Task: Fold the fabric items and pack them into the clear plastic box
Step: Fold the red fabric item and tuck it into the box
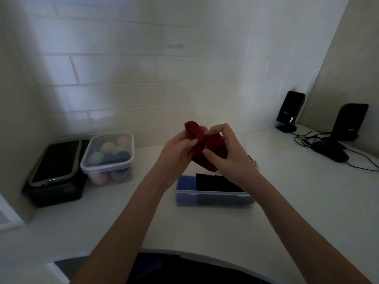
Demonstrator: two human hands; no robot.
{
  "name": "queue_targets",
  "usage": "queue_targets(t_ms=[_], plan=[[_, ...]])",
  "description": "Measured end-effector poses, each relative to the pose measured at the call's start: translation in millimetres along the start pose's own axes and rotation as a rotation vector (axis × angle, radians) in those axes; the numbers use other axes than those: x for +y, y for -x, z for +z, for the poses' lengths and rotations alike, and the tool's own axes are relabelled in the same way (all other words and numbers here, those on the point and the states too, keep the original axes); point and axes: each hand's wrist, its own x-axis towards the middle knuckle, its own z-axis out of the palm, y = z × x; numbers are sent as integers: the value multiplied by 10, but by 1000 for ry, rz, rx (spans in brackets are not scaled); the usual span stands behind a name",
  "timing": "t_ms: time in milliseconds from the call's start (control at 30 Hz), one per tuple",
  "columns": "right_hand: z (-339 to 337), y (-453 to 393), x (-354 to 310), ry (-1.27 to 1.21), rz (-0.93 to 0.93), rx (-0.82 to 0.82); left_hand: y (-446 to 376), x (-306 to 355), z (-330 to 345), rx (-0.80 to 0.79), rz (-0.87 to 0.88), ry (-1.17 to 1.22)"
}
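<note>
So at this point I was mid-fold on the red cloth [205,146], holding it up in the air around the middle of the frame, just above the far edge of the clear plastic box [215,198]. My left hand [176,152] had its fingers curled round the left bunch of it, and my right hand [225,148] was pinching the right side, thumb underneath and fingers hooked over the top. So a closed grip on both sides, nothing loose. The cloth was still pretty scrunched, more of a wad than a neat fold, honestly.

The box sat on the white surface [287,201] below my hands, lower middle of the frame. It already had a blue piece [184,184] at its left end and a black piece [217,183] filling most of the rest. My right arm covered the box's right end, so I couldn't tell how much room was left there.

Next move, as I figured it: flatten the red one into a tight little bundle first, then bring it down and tuck it into whatever gap remained. It'd probably need squeezing in beside the black piece, so a compact fold mattered.
</note>
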Motion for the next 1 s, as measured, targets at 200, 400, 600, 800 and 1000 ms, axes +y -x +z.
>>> queue_targets(t_ms=[200, 400, 600, 800, 1000], plan=[[35, 23, 14, -137, 23, -17, 136, 1, 4, 9, 130, -756], [51, 23, 3, -105, 10, 74, 169, 1, -81, 59, 87, -869], [15, -29, 19, -118, 124, 67, 186, 67, 1, 108, -82, -537], [18, -9, 19, -298, 173, -109, 191, 34, -59, 10, -200, -264], [41, -73, 50, -169, 156, -9, 215, -20, -155, 161, -104, -462]])
